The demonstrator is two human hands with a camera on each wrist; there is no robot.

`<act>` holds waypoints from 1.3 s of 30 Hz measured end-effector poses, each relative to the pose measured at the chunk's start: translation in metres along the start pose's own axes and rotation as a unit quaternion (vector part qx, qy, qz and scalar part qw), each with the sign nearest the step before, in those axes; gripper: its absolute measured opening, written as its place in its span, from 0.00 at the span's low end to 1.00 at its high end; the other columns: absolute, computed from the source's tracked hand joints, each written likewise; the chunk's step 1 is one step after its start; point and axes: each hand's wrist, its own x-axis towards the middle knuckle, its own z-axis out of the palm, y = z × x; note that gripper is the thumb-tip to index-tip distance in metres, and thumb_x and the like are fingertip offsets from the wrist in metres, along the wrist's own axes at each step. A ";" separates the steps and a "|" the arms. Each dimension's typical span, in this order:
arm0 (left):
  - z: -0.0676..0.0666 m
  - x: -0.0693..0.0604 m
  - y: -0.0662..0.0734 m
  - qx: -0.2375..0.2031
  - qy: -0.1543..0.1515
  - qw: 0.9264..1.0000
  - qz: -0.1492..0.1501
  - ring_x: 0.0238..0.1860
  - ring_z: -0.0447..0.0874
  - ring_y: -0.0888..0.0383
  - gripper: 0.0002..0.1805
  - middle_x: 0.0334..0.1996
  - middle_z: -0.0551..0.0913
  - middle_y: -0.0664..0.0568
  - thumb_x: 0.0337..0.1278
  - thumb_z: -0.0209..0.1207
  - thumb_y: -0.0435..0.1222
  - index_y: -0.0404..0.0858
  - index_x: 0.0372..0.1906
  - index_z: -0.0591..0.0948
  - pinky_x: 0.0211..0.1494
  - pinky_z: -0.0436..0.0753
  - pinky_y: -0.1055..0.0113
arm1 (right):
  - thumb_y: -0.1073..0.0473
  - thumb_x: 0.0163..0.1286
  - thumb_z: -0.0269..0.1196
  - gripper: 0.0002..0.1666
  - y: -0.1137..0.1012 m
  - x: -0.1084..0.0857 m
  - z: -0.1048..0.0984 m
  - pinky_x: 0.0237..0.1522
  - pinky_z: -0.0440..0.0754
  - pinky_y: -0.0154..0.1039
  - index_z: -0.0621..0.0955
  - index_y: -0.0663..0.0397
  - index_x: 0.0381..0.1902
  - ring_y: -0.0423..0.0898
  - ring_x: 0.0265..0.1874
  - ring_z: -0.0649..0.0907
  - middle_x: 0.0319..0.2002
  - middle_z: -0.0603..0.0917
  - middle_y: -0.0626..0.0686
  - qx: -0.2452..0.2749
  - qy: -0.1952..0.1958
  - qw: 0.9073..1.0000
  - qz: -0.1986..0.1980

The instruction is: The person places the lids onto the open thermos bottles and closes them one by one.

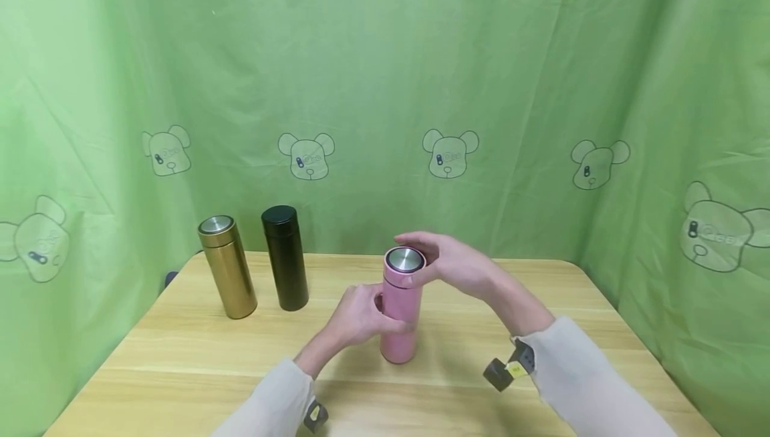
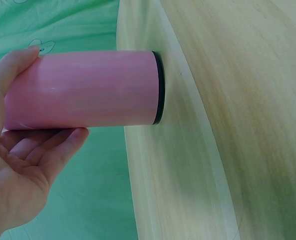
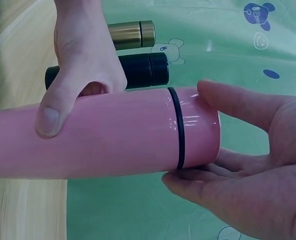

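Note:
A pink thermos flask (image 1: pixel 404 305) with a silver disc on its lid (image 1: pixel 406 260) stands upright, or nearly so, in front of me. My left hand (image 1: pixel 356 317) grips its body from the left, thumb across the near side and fingers behind. The right hand (image 1: pixel 462 267) holds the lid from the right, with the thumb on one side and fingers on the other, as the right wrist view shows. A dark ring (image 3: pixel 177 127) runs where lid and body meet, with no gap visible there. In the left wrist view the black-rimmed base (image 2: pixel 159 87) is close to the tabletop; I cannot tell whether they touch.
Two more upright flasks are at the back left of the wooden table (image 1: pixel 198 370): a gold one (image 1: pixel 231 276) with a silver-topped lid and a black one (image 1: pixel 287 266) beside it. Green printed cloth (image 1: pixel 373 203) hangs behind the table and along both sides.

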 end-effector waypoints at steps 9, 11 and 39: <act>-0.001 0.001 0.000 0.008 0.003 1.000 0.003 0.29 0.82 0.66 0.23 0.28 0.85 0.65 0.37 0.76 0.56 0.51 0.39 0.85 0.34 0.82 0.69 | 0.55 0.55 0.75 0.40 0.005 0.003 0.003 0.70 0.67 0.63 0.77 0.44 0.68 0.51 0.65 0.78 0.61 0.83 0.47 -0.007 0.034 0.999 0.012; -0.001 0.001 0.000 0.009 0.003 1.000 0.004 0.29 0.82 0.67 0.23 0.28 0.85 0.65 0.38 0.76 0.56 0.51 0.40 0.85 0.34 0.82 0.69 | 0.56 0.54 0.75 0.39 0.006 0.004 0.005 0.69 0.69 0.62 0.78 0.44 0.66 0.50 0.63 0.80 0.59 0.85 0.47 -0.007 0.049 0.999 0.012; 0.006 0.000 0.001 0.004 0.034 0.999 0.014 0.29 0.83 0.68 0.22 0.30 0.88 0.63 0.38 0.77 0.52 0.49 0.40 0.86 0.34 0.83 0.71 | 0.53 0.49 0.81 0.37 0.010 0.000 0.025 0.54 0.83 0.49 0.83 0.52 0.59 0.49 0.50 0.86 0.50 0.88 0.53 -0.046 0.183 0.982 -0.008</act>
